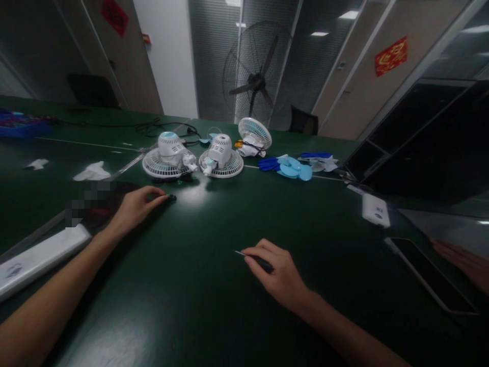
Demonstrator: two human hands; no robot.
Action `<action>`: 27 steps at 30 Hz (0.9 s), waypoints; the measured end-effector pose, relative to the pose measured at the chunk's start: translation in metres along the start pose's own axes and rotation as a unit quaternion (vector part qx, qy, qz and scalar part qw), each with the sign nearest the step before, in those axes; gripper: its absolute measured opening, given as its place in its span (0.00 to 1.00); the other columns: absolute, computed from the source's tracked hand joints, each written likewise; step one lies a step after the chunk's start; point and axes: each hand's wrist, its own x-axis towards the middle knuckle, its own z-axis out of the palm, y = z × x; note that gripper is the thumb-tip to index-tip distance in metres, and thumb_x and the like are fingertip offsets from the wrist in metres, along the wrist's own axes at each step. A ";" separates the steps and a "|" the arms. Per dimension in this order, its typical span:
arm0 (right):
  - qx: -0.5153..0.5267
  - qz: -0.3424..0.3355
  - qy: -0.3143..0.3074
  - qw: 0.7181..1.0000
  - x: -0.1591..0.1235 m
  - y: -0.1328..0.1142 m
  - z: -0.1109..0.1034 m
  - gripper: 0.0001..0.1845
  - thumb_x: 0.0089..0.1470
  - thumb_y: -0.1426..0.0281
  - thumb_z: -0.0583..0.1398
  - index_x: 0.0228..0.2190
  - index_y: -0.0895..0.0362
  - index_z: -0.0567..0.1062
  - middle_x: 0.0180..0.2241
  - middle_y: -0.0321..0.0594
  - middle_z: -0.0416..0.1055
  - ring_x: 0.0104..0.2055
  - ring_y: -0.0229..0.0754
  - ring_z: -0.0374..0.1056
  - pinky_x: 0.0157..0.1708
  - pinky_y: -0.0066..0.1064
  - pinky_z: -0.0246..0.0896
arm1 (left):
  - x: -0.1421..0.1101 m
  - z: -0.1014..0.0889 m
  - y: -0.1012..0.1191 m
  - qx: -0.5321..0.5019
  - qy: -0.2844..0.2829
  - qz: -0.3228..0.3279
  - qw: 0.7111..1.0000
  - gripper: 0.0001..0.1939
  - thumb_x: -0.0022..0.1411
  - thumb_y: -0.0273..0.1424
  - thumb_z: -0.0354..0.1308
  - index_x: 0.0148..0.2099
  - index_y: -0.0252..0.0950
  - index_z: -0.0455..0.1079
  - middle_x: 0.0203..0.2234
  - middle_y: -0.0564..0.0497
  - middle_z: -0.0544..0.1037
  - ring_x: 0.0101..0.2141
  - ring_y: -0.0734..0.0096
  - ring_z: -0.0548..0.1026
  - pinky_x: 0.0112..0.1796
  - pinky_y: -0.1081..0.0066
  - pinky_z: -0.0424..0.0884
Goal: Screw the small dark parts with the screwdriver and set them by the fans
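Note:
My right hand (pixel 278 272) is closed around a screwdriver (pixel 263 263) with a dark handle. Its thin metal shaft points left, just above the green tabletop (pixel 198 306). Farther out on the left, my left hand (pixel 138 204) pinches a small dark piece (pixel 171 197) at the table surface; its exact kind is too small to tell. Beyond that hand, a white fan head (pixel 170 155) lies grille-down, and a second fan head (pixel 221 155) lies the same way beside it. Behind them a third fan (pixel 254 136) rests tilted, its grille raised.
Light-blue fan blades (pixel 294 168) and blue gloves (pixel 269 163) lie right of the fans. A white box (pixel 375 210) and a phone (pixel 430 275) lie at right, near another hand (pixel 464 262), perhaps reflected. A long white case (pixel 42 260) is at left. Black cables (pixel 153 125) lie behind.

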 end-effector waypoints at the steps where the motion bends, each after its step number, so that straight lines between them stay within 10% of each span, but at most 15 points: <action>1: 0.000 0.001 0.001 1.000 0.000 0.000 0.000 0.13 0.72 0.65 0.58 0.50 0.54 0.81 0.41 0.41 0.76 0.37 0.40 0.73 0.37 0.31 0.71 | 0.000 0.004 0.002 0.000 -0.005 0.003 1.000 0.33 0.64 0.61 0.56 0.50 0.36 0.77 0.46 0.44 0.83 0.42 0.55 0.80 0.44 0.63 0.73; 27: 0.023 0.013 -0.011 1.000 0.000 -0.002 -0.002 0.12 0.71 0.67 0.59 0.50 0.53 0.81 0.42 0.40 0.75 0.38 0.40 0.73 0.36 0.31 0.69 | 0.004 0.015 0.003 -0.051 -0.034 -0.072 0.996 0.29 0.64 0.58 0.58 0.49 0.39 0.80 0.45 0.46 0.84 0.42 0.54 0.80 0.41 0.64 0.72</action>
